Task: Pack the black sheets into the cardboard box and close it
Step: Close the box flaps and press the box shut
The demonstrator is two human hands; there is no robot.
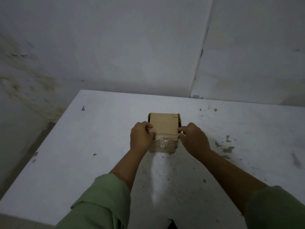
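A: Cardboard box [164, 129] sits mid-table, lid flap down. Your left hand [141, 137] and right hand [193, 138] each pinch a near top corner, fingers curled. Black sheets not visible, presumably inside.

B: Technique?

A: Press both corners evenly and tuck the flap square. Table [99, 146] has plenty of room all round, with the edges well off.

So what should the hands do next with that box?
Probably press the lid's front edge down flat. The cardboard box sits on the white table with its lid folded over the top, and the left hand and right hand pinch the lid's front corners. No black sheets show outside, so closing looks like what is left.
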